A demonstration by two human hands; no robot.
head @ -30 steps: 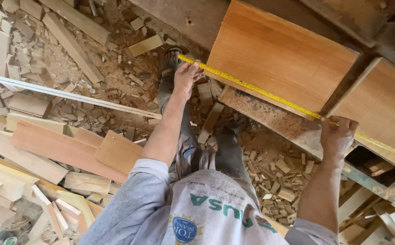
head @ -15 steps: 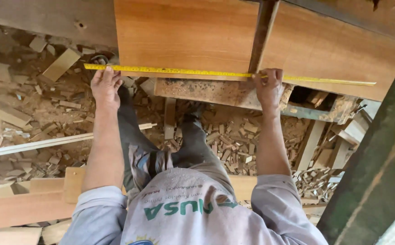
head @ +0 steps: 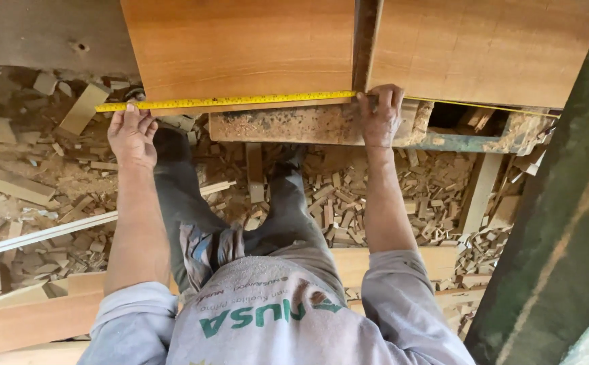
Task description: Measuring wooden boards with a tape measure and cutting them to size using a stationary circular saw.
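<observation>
A yellow tape measure (head: 240, 101) is stretched along the near edge of a reddish wooden board (head: 240, 44). My left hand (head: 132, 135) pinches the tape's end at the board's left corner. My right hand (head: 379, 115) presses the tape down at the board's right corner, beside the gap to a second wooden board (head: 490, 47). The tape runs on to the right under that second board's edge. Both boards rest on a sawdust-covered machine table (head: 287, 125).
Wood offcuts (head: 375, 196) and sawdust litter the floor around my legs. Long planks (head: 31, 318) lie at the lower left, with a pale strip (head: 37, 236) above them. A dark green post (head: 565, 223) rises at the right.
The view has swung so the boards lie level. Both hands stayed on the tape, and my right hand now sits at the gap between the two boards.
</observation>
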